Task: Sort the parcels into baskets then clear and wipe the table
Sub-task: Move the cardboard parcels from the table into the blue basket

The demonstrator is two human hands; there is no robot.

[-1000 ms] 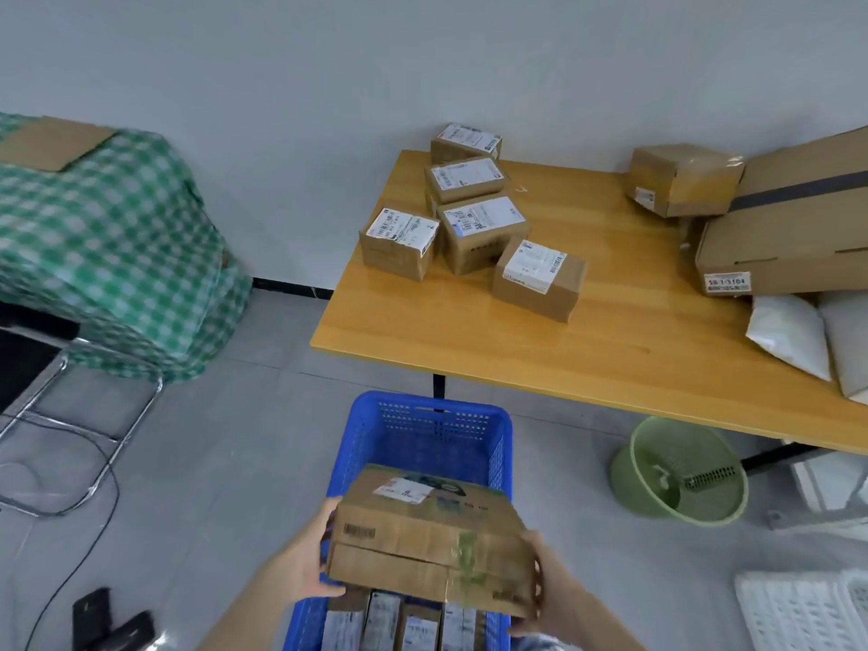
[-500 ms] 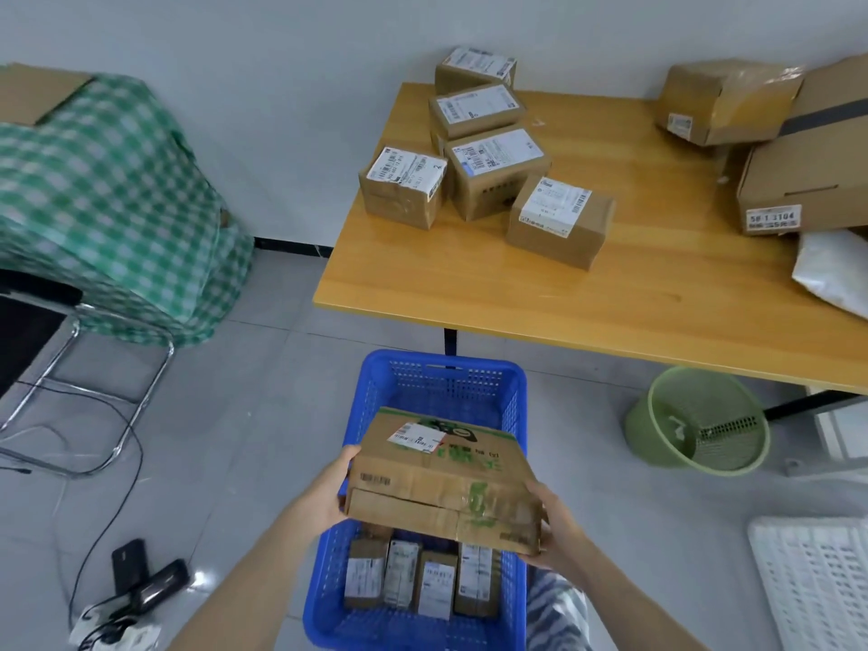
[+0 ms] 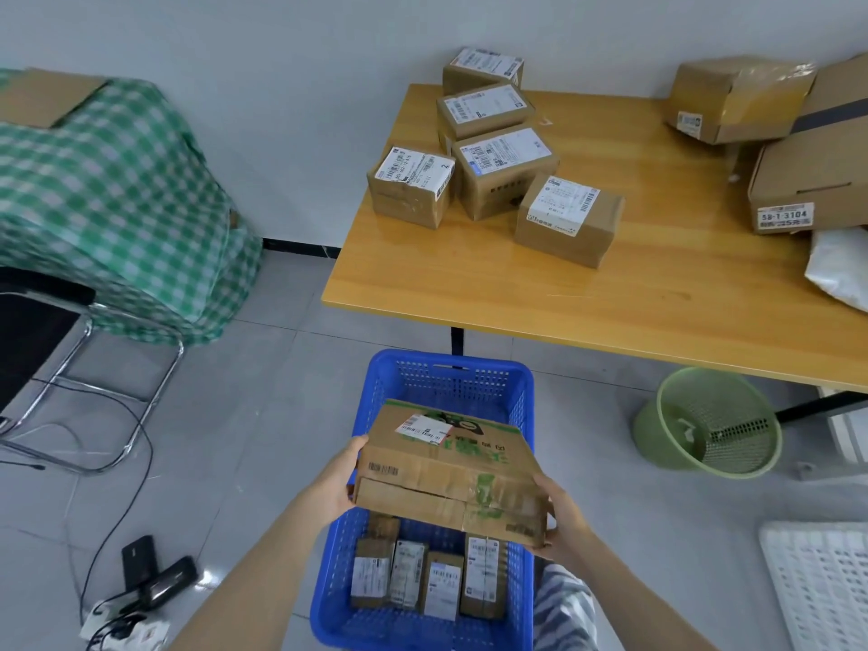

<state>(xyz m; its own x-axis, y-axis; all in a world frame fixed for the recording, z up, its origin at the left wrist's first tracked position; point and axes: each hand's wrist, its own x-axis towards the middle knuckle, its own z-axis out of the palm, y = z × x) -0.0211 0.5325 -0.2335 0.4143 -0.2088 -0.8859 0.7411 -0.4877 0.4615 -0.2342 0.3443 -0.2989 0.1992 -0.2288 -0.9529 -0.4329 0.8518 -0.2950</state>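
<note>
**Wooden table (image 3: 563, 298) far from cleared, sorting under way**

Large cartons (image 3: 808, 180) and a white mailer bag (image 3: 840, 265) are piled at its right end; five small parcels (image 3: 502, 171) are clustered far left. On the floor (image 3: 235, 415), a blue basket (image 3: 451, 382) is partly filled, four small boxes (image 3: 441, 584) stood at its near end. A flat parcel (image 3: 451, 467) is held over it, gripped at either end by the left hand (image 3: 336, 486) and right hand (image 3: 561, 521), fingers wrapped round its edges. Wiping is judged not yet begun.

Left hand (image 3: 336, 483): I see it gripping the parcel (image 3: 451, 472) at the left end.
Right hand (image 3: 563, 523): I see it gripping the near right corner.
Forearms (image 3: 263, 570): bare, reaching forward, converging.
</note>
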